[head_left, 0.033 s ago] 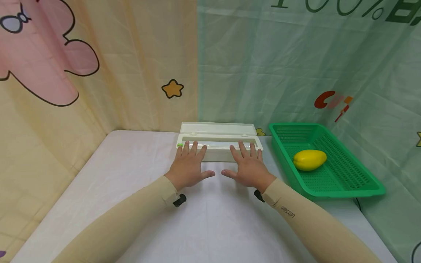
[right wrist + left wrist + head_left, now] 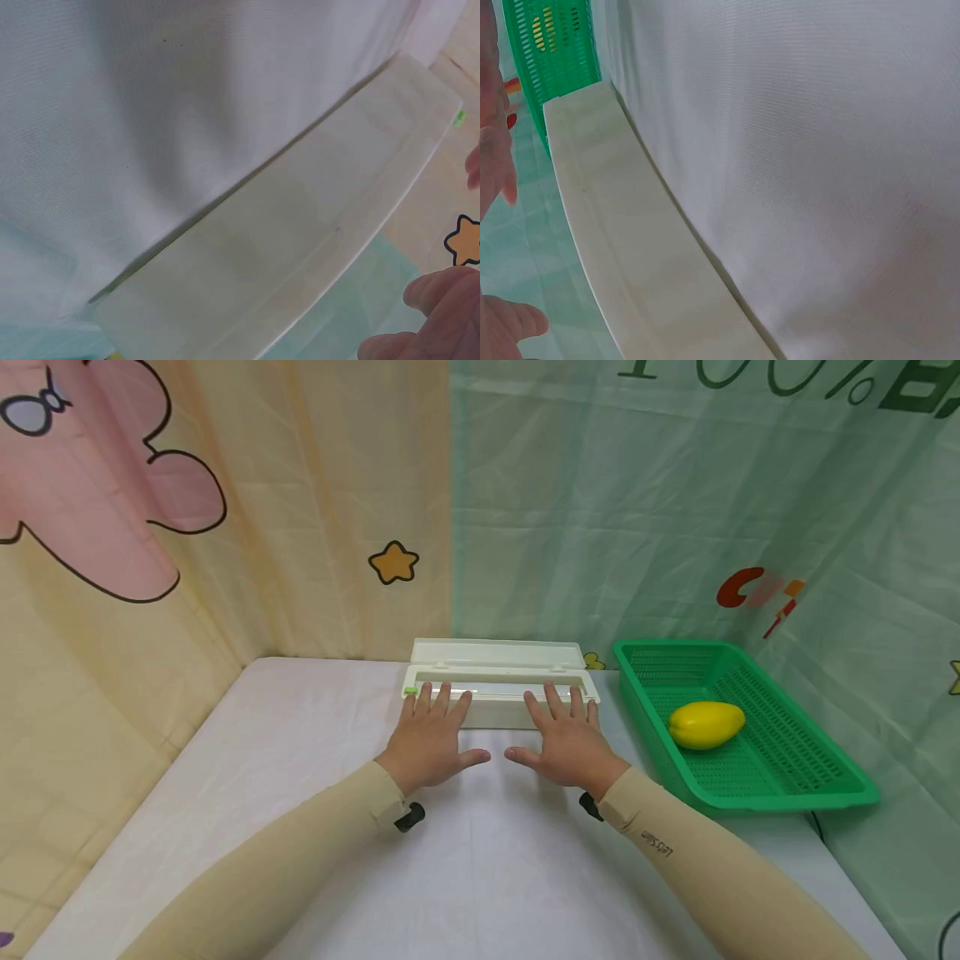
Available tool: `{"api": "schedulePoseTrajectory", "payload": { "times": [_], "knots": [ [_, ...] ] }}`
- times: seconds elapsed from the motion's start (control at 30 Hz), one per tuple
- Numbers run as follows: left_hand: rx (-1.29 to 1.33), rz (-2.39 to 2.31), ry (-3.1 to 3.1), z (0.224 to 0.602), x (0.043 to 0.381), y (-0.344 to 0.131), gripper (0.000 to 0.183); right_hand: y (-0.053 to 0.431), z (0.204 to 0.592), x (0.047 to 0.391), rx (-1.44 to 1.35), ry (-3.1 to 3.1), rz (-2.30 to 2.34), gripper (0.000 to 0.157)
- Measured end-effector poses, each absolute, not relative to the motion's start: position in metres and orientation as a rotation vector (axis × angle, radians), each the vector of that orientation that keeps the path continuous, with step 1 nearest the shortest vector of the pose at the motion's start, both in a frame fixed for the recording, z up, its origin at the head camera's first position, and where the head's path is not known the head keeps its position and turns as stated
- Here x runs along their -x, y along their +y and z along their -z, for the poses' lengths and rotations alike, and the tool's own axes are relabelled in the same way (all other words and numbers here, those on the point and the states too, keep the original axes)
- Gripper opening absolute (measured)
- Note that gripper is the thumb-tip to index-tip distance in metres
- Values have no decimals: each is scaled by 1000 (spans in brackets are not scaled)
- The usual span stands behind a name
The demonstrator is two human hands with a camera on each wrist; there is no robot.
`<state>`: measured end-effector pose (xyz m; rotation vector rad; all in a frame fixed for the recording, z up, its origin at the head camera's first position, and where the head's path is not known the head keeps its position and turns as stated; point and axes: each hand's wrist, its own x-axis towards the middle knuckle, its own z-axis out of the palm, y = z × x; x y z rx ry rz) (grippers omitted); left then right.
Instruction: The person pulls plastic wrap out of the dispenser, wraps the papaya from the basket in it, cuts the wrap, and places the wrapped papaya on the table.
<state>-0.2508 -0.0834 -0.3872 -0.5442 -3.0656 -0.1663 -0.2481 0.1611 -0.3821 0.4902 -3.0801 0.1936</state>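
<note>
A long white plastic-wrap dispenser [image 2: 498, 716] lies across the back of the table, its lid [image 2: 497, 652] raised toward the curtain. At its left end sits a small green slider [image 2: 410, 691]. My left hand [image 2: 426, 745] is held palm down with fingers spread, fingertips overlapping the dispenser's left part in the head view. Mirroring it, my right hand [image 2: 574, 745] overlaps the right part. Both thumbs point inward, a gap between them. Neither hand holds anything. The wrist views show the dispenser's plain front wall [image 2: 277, 217] up close.
To the right stands a green perforated basket [image 2: 780, 802] with a smooth yellow papaya-like fruit [image 2: 707, 725] in it. A white cloth covers the table [image 2: 465, 877]. Printed curtains [image 2: 525, 527] hang behind and at both sides.
</note>
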Motion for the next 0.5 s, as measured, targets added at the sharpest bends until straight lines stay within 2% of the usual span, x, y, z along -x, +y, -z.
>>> {"api": "schedulePoseTrajectory", "payload": {
  "times": [0.5],
  "knots": [
    [562,190,-3030,382,250,-87,100,167,377,253,-452,-3097,-225,103]
  ]
}}
